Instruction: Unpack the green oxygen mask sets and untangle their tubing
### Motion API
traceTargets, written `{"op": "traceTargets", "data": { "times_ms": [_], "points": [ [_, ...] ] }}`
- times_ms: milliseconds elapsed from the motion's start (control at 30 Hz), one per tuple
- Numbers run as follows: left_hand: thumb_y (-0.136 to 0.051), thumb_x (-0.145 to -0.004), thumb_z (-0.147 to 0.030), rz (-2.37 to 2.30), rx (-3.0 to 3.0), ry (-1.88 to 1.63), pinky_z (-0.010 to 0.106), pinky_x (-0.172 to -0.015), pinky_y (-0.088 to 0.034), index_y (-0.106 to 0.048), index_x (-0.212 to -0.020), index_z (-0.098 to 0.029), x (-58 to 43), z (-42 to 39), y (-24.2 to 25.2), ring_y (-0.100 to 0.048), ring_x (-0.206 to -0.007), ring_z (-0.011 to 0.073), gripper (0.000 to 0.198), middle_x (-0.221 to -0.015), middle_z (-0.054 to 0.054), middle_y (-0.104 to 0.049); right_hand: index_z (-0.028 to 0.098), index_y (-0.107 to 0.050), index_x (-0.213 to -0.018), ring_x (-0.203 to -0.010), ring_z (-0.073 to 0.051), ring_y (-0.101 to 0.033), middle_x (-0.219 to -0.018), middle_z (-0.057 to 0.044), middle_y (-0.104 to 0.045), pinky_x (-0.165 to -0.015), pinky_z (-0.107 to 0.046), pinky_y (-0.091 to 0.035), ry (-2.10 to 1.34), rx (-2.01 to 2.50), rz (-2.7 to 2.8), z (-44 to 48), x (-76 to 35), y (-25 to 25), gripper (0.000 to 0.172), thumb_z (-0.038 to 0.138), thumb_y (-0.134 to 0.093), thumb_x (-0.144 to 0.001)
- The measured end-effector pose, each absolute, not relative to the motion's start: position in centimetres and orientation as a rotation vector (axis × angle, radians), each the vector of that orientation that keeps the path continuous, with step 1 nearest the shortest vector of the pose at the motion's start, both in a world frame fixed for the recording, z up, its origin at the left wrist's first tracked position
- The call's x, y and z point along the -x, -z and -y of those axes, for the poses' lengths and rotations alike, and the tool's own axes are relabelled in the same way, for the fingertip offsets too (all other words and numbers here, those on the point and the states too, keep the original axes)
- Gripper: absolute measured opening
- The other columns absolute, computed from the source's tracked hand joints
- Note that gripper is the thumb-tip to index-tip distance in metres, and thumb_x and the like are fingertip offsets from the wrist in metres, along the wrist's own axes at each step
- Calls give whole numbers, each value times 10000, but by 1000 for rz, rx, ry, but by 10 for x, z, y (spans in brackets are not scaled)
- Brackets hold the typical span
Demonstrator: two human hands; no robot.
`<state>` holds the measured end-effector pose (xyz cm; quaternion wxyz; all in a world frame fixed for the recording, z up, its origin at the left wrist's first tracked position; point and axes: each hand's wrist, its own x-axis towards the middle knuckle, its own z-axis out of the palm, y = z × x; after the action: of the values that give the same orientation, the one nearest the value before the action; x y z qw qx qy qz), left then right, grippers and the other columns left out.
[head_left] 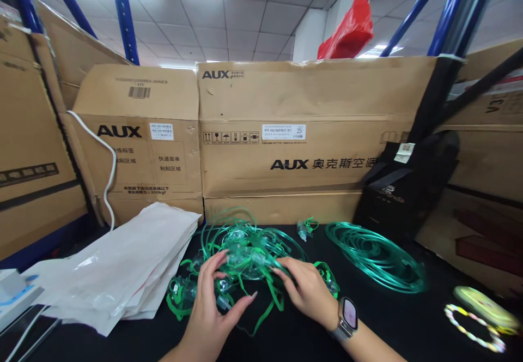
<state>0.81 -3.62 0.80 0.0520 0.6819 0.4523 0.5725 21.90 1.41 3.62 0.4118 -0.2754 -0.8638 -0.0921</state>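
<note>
1. In the head view, a tangle of clear masks and green tubing (255, 242) is lying mid-worktop, glossy and rounded, with flat green straps (275, 294) trailing over the dull black worktop (286, 343).
2. A smooth, translucent coil of tubing (379, 258) is resting to its right; wrinkled white bags (126, 264) are lying in a stack to its left. Printed cardboard boxes (281, 171) are standing behind.
3. The left hand (208, 307) is reaching up from below, its fingers bending toward the tangle; the right hand (308, 291), with a watch (348, 315) on its wrist, is angling inward.
4. The left grip is standing wide, thumb well apart from the fingers. The right fingertips are touching the tangle's near right side; I cannot tell whether they are pinching it.
</note>
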Motion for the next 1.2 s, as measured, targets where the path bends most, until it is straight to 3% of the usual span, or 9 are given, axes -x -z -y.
{"op": "traceTargets", "data": {
  "times_ms": [167,267,400,567,733,967,1067,1200],
  "points": [
    [-638,-746,-307,-1345,-1963,-1770,380,-819,-494,-264,-1265,-232,-8,37,-9,-528,-1058,230,644,-1232,128,-457,178,-512,-975,-745,-169,-637,-837,-51,-665,-631,-267,-496,106,790,2326,-12,-216,-32,249,71,-409,-775],
    [-552,-808,-301,-1414,-1875,-1819,367,-808,-474,-384,-1186,-222,-4,39,-17,-539,-990,206,421,-1142,102,-508,188,-514,-978,-773,-174,-636,-853,-41,-667,-661,-275,-496,66,846,2355,-14,-217,-31,341,32,-402,-697],
    [-554,-800,-304,-1439,-1627,-2060,281,-677,-460,-500,-914,-204,1,38,-30,-531,-726,142,161,-812,18,-533,207,-527,-952,-761,-172,-638,-858,-35,-668,-649,-263,-493,-16,904,2233,-19,-221,-33,284,54,-404,-746],
    [-591,-775,-298,-1180,-1447,-1915,182,-484,-377,-426,-961,-206,-3,34,-26,-371,-421,65,265,-497,-119,-357,209,-536,-930,-734,-174,-638,-825,-34,-664,-639,-264,-493,-65,923,2146,-23,-224,-34,176,132,-414,-830],
    [-559,-794,-299,-1215,-1478,-1756,176,-474,-335,-411,-978,-207,-7,35,-17,-321,-408,59,254,-487,-134,-283,203,-528,-961,-773,-179,-642,-876,-41,-670,-668,-276,-497,-14,901,2233,-22,-223,-32,257,71,-410,-774],
    [-553,-793,-268,-1227,-1529,-1759,184,-484,-346,-419,-953,-218,-6,34,-15,-406,-481,76,215,-579,-93,-396,201,-521,-975,-803,-182,-641,-902,-42,-671,-689,-285,-499,10,916,2243,-23,-224,-31,334,33,-398,-714],
    [-557,-790,-281,-1219,-1489,-1745,176,-454,-303,-405,-857,-222,-6,33,-13,-364,-457,72,176,-544,-103,-357,198,-521,-973,-793,-181,-639,-886,-44,-669,-684,-283,-496,4,901,2246,-22,-224,-30,328,35,-394,-717],
    [-536,-804,-286,-1232,-1499,-1700,176,-454,-266,-393,-891,-221,-6,33,-11,-281,-427,69,180,-504,-126,-277,205,-512,-968,-780,-179,-637,-871,-37,-665,-677,-276,-487,-41,878,2243,-20,-221,-29,328,34,-396,-714]
  ]
}}
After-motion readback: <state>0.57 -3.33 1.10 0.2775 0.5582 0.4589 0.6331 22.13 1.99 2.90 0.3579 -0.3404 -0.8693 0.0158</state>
